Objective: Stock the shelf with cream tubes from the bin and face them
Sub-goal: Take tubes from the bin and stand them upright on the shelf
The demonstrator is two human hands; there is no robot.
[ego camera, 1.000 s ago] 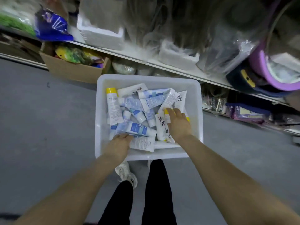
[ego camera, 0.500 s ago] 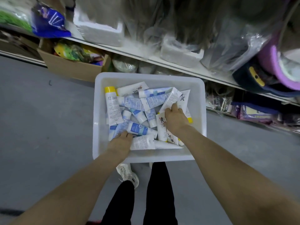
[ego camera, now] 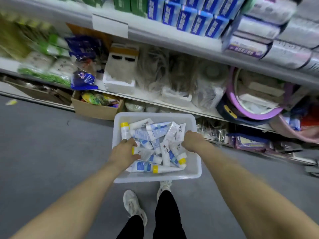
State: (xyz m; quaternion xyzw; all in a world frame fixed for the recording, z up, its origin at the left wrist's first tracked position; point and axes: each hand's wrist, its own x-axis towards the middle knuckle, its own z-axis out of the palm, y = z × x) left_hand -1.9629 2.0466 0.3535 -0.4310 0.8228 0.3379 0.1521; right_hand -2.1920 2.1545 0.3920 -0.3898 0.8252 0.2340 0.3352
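From the head camera we look down into the white bin (ego camera: 196, 163), low in the middle of the frame on the grey floor (ego camera: 43, 152), with a jumble of cream tubes (ego camera: 156, 133) piled inside. Our left hand (ego camera: 123, 152) is over the left side of the pile, fingers curled down around a white tube with a yellow cap (ego camera: 141, 151); it looks like a grip, though the fingertips are hidden underneath. Our right hand (ego camera: 193, 141) is at the right side of the bin, knuckles up, fingers bent over a white tube with black lettering (ego camera: 177, 135); whether they pinch it we cannot tell. Across the top of the frame runs the shelf (ego camera: 172, 42), blurred, with blue boxes (ego camera: 188, 16) at upper centre. A cardboard box (ego camera: 96, 110) sits on the floor just left of the bin.
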